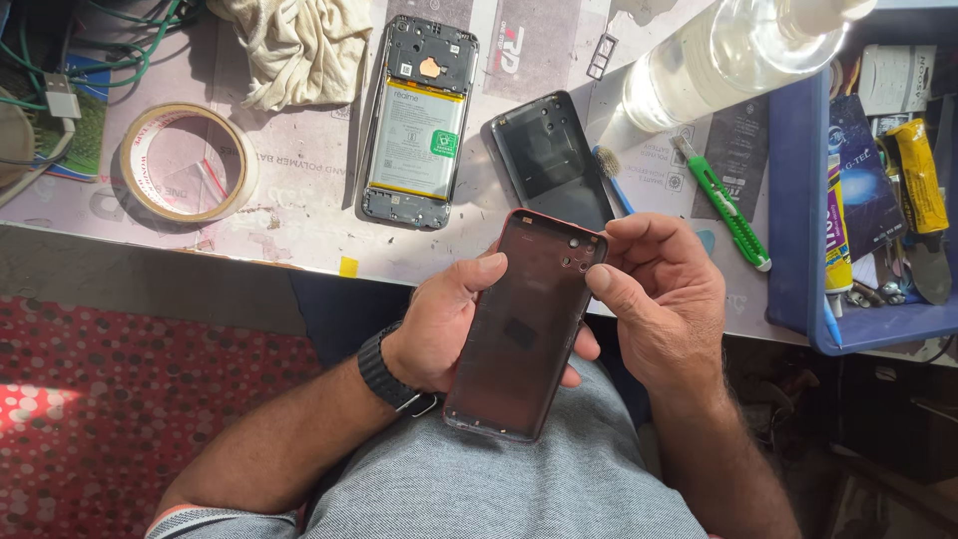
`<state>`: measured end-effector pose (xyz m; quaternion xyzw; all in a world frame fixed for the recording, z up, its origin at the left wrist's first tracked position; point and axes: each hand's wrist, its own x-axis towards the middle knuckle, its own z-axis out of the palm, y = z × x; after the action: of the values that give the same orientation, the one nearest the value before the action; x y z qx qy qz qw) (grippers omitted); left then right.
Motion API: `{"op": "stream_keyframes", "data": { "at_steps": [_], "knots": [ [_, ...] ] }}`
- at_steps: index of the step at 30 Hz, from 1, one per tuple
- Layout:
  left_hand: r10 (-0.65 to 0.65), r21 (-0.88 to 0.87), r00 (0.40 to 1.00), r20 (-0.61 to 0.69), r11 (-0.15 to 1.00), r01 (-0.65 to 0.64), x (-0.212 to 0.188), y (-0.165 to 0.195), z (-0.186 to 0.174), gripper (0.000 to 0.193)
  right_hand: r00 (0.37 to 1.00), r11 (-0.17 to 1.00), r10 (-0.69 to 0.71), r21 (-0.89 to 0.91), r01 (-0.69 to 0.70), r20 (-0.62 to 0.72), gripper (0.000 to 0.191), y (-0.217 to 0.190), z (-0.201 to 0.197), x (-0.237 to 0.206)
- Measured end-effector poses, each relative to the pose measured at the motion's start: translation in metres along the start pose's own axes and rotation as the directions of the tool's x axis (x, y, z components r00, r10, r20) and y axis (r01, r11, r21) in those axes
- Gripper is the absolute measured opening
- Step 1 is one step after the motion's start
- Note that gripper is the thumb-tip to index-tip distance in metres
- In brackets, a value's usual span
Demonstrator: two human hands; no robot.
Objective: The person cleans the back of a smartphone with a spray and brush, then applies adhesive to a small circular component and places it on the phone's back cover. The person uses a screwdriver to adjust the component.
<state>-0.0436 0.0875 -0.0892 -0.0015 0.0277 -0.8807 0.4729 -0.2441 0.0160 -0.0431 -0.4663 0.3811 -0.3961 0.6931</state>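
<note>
Phone back cover, inner face up, cradled in left hand; right hand fingertips pinch its camera-hole corner, steadying it above lap.

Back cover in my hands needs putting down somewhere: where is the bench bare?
Bare mat lies between the tape roll and the opened phone, and along the front edge below them. Crowded: right of the black cover, with brush, green knife, bottle and blue tray.
</note>
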Motion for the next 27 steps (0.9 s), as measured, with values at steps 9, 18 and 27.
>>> {"op": "stream_keyframes", "data": {
  "at_steps": [9,18,27],
  "knots": [
    [-0.005,-0.019,0.999,-0.033,1.000,0.005,0.005,-0.002,-0.005,0.066,0.997,0.976,-0.082,-0.201,0.082,0.010,0.032,0.005,-0.005,0.005],
    [0.029,0.034,0.997,-0.076,0.999,-0.027,0.013,-0.003,-0.002,0.062,0.998,0.965,-0.061,-0.257,0.059,0.002,0.026,0.005,-0.013,0.007],
    [0.159,0.378,0.985,-0.065,0.917,-0.123,0.016,-0.002,0.003,0.068,0.964,0.760,-0.260,-0.605,0.239,0.055,0.020,0.000,-0.004,0.009]
  ]
}}
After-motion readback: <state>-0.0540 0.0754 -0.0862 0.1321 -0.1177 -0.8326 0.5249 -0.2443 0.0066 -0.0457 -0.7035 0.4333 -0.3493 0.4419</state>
